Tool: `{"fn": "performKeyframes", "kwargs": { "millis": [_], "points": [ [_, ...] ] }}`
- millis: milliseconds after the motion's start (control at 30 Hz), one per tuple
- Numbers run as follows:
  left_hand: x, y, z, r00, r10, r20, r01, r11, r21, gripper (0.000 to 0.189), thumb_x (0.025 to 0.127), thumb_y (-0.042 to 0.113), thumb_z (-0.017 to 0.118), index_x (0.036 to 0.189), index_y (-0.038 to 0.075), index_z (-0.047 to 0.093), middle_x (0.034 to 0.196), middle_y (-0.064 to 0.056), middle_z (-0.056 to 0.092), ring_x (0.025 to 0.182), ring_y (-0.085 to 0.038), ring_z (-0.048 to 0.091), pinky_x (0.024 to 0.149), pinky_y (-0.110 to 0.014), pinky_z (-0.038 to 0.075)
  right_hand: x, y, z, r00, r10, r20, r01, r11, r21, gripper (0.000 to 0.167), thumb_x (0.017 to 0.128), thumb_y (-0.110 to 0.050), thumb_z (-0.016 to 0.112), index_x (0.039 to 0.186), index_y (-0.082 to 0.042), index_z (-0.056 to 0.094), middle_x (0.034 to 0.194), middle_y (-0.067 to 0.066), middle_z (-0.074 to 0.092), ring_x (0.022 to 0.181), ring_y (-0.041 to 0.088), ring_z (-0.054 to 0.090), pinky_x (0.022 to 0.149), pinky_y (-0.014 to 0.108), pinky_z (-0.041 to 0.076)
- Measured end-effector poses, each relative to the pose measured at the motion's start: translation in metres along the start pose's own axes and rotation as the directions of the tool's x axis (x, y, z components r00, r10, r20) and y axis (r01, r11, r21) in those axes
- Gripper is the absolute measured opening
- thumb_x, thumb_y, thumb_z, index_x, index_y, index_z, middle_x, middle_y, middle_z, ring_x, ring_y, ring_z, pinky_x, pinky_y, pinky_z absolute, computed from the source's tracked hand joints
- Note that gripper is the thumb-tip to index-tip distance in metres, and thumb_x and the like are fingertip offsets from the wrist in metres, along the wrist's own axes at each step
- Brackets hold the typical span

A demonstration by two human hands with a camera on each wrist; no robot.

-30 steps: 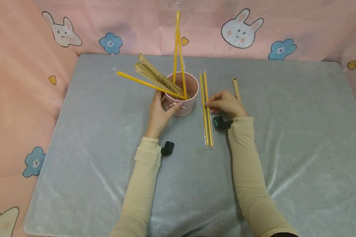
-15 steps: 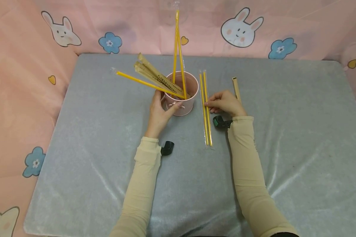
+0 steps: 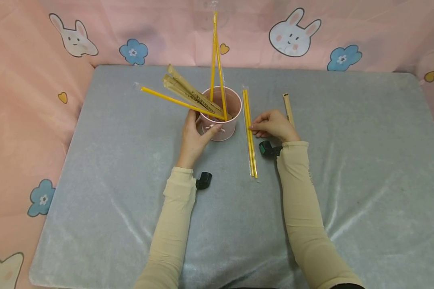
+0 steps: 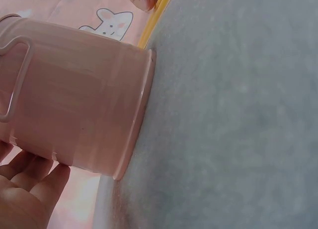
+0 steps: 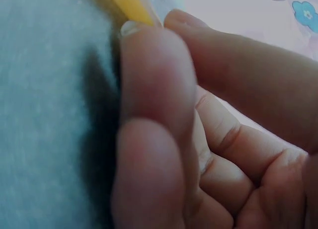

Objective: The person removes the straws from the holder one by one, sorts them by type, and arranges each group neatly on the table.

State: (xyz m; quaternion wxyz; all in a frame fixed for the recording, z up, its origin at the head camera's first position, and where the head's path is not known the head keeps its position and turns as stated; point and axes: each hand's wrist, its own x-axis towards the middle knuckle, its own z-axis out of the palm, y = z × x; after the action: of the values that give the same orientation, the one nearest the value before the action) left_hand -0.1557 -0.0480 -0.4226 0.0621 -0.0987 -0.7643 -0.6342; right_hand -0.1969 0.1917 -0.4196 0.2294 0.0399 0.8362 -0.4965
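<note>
Partly, the contents of the pink bucket (image 3: 232,129) are hidden; the lower ends of two upright yellow straws (image 3: 213,64), a slanting yellow straw (image 3: 173,100) and several brown paper packets (image 3: 188,86) disappear inside its wall; the left wrist view cuts off the bucket's mouth and part of its loop handle (image 4: 25,80); the near end of a lone paper packet (image 3: 288,106) is covered by the right hand (image 3: 276,126), and in the right wrist view the straw under the fingertips is blurred and mostly out of frame; whether the pinch takes one straw or both is hard to make out.

Dark printing runs along the packets in the bucket, with "PLA" legible and the characters after it too small to read; the lone packet bears a dark mark at its far end, likewise too small.

The left hand (image 3: 195,143) grips the bucket's side, thumb across the front and fingers round the left and back; the bucket stands upright on the grey tabletop (image 3: 123,168); the right hand, palm turned inward, pinches with thumb and fingertip at the pair of yellow straws (image 3: 251,154), which lie side by side in clear wrapping just right of the bucket; both forearms reach forward in cream sleeves (image 3: 173,224), each with a black device (image 3: 204,180) at the wrist.
</note>
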Motion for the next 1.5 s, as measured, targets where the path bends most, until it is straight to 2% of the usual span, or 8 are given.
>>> {"fn": "performKeyframes", "kwargs": {
  "millis": [367, 600, 800, 900, 1067, 1233, 1367, 1500],
  "points": [
    [0.000, 0.005, -0.002, 0.999, -0.033, 0.012, 0.033, 0.999, 0.001, 0.073, 0.082, 0.011, 0.075, 0.142, 0.003, 0.033, 0.141, -0.015, 0.040, 0.132, -0.020, 0.036, 0.109, -0.028, 0.031, -0.001, -0.004, 0.002, 1.000, 0.003, -0.019, -0.005, 0.997, -0.081, 0.016, 0.085, -0.008, 0.070, 0.086, 0.007, 0.065, 0.064, 0.003, 0.064, 0.054, 0.010, 0.057, 0.050, 0.021, 0.050],
    [-0.006, 0.036, -0.005, 0.998, -0.061, 0.020, 0.061, 0.998, 0.013, 0.067, 0.084, 0.003, 0.070, 0.139, -0.006, 0.033, 0.140, -0.023, 0.039, 0.132, -0.026, 0.036, 0.109, -0.029, 0.031, -0.003, -0.006, -0.001, 0.999, -0.024, -0.033, 0.021, 0.995, -0.096, 0.018, 0.085, -0.010, 0.070, 0.085, 0.007, 0.064, 0.067, 0.003, 0.063, 0.057, 0.011, 0.057, 0.052, 0.021, 0.051],
    [0.000, 0.006, -0.003, 0.999, -0.034, 0.010, 0.034, 0.999, 0.001, 0.074, 0.082, 0.009, 0.074, 0.142, 0.002, 0.032, 0.141, -0.017, 0.039, 0.132, -0.022, 0.036, 0.109, -0.028, 0.031, -0.007, -0.010, -0.005, 0.993, -0.078, -0.090, 0.075, 0.997, -0.034, 0.019, 0.085, -0.011, 0.070, 0.087, 0.006, 0.064, 0.067, 0.002, 0.062, 0.059, 0.010, 0.058, 0.055, 0.020, 0.051],
    [0.000, 0.001, -0.004, 1.000, -0.018, 0.002, 0.018, 1.000, 0.006, 0.074, 0.081, 0.013, 0.075, 0.142, 0.004, 0.034, 0.141, -0.014, 0.041, 0.131, -0.019, 0.037, 0.108, -0.028, 0.032, -0.009, -0.012, -0.005, 0.984, -0.133, -0.118, 0.139, 0.990, 0.040, 0.018, 0.085, -0.010, 0.070, 0.086, 0.006, 0.063, 0.066, 0.001, 0.063, 0.060, 0.011, 0.058, 0.056, 0.021, 0.051],
    [0.000, -0.001, -0.004, 1.000, 0.009, 0.005, -0.009, 1.000, 0.013, 0.074, 0.081, 0.015, 0.076, 0.142, 0.005, 0.034, 0.140, -0.013, 0.041, 0.131, -0.017, 0.037, 0.108, -0.030, 0.033, -0.014, -0.016, -0.004, 0.954, -0.229, -0.193, 0.267, 0.943, 0.200, 0.012, 0.085, -0.004, 0.069, 0.086, 0.007, 0.064, 0.067, 0.001, 0.064, 0.061, 0.014, 0.060, 0.059, 0.024, 0.052],
    [0.000, 0.000, -0.003, 1.000, -0.001, 0.016, 0.001, 1.000, 0.025, 0.076, 0.081, 0.014, 0.076, 0.143, 0.004, 0.033, 0.141, -0.014, 0.040, 0.131, -0.019, 0.036, 0.108, -0.030, 0.032, -0.018, -0.023, -0.003, 0.920, -0.277, -0.277, 0.367, 0.856, 0.363, 0.007, 0.083, 0.002, 0.069, 0.085, 0.008, 0.067, 0.069, 0.003, 0.066, 0.063, 0.015, 0.063, 0.060, 0.024, 0.054],
    [0.000, 0.003, -0.003, 1.000, -0.019, 0.023, 0.018, 1.000, 0.024, 0.076, 0.081, 0.009, 0.075, 0.143, 0.001, 0.031, 0.142, -0.018, 0.039, 0.132, -0.025, 0.035, 0.109, -0.034, 0.032, -0.023, -0.028, -0.002, 0.889, -0.320, -0.327, 0.439, 0.801, 0.408, 0.010, 0.082, 0.003, 0.069, 0.087, 0.012, 0.066, 0.070, 0.006, 0.067, 0.063, 0.015, 0.064, 0.060, 0.023, 0.055],
    [0.000, 0.003, -0.003, 0.999, -0.026, 0.024, 0.025, 0.999, 0.023, 0.077, 0.081, 0.007, 0.074, 0.143, 0.000, 0.031, 0.142, -0.019, 0.038, 0.133, -0.024, 0.035, 0.109, -0.033, 0.032, -0.027, -0.033, 0.000, 0.871, -0.353, -0.343, 0.479, 0.769, 0.423, 0.019, 0.081, 0.000, 0.072, 0.088, 0.016, 0.064, 0.071, 0.008, 0.067, 0.063, 0.016, 0.064, 0.061, 0.024, 0.056]
  ]
}}
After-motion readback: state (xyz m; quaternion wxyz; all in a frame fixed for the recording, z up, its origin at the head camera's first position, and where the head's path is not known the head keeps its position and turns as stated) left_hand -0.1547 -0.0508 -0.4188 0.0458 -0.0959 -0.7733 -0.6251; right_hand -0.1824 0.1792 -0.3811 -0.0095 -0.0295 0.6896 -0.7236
